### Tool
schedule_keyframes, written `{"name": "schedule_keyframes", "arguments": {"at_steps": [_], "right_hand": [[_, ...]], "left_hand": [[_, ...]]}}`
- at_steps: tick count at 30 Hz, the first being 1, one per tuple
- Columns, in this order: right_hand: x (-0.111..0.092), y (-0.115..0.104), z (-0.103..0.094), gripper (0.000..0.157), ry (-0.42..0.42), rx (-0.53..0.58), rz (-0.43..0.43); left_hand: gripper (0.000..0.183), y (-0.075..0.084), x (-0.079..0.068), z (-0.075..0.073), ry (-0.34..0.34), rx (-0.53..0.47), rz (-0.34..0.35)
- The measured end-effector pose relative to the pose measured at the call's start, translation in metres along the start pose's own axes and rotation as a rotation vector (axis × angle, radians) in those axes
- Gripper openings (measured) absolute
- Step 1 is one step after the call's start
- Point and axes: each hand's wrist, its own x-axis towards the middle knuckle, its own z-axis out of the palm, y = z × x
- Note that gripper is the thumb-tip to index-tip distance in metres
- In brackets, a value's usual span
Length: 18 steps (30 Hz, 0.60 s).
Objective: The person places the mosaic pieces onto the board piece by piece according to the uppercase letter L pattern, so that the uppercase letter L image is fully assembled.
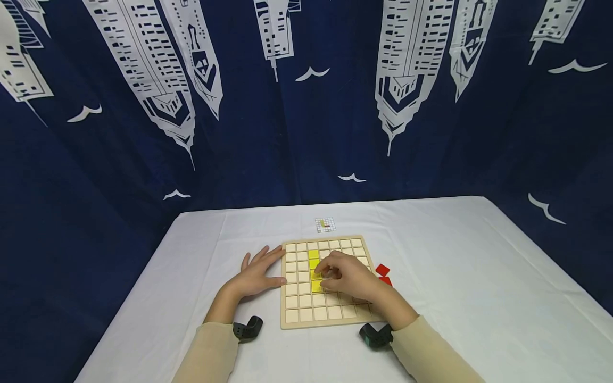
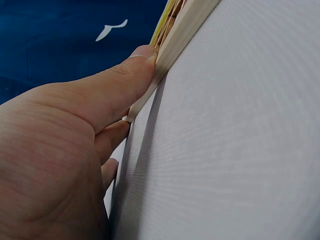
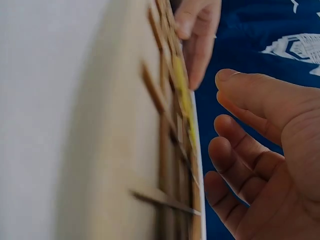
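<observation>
Left hand (image 1: 260,276): ours, fingers spread, touches the square pale-wood grid board (image 1: 305,301), lower centre of frame.
Right hand (image 1: 351,274): ours, released, loosely bent, over the board's flat yellow square tiles (image 1: 313,254).

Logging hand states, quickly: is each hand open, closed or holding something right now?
Left hand: open, touching the board at its left edge.
Right hand: open, loosely bent over the yellow tiles, nothing visibly held.

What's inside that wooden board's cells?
Yellow squares sit in one column of the board; the other visible cells show pale wood. The right hand hides several cells, whose contents can't be seen.
</observation>
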Motion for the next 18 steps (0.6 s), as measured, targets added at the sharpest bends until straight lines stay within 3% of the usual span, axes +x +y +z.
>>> {"name": "schedule_keyframes", "arguments": {"at_steps": [18], "right_hand": [[-0.011,0.015,-0.044,0.026,0.053,0.011,0.071]], "left_hand": [[0.078,-0.001,0.000,0.001,0.005,-0.016,0.011]]}}
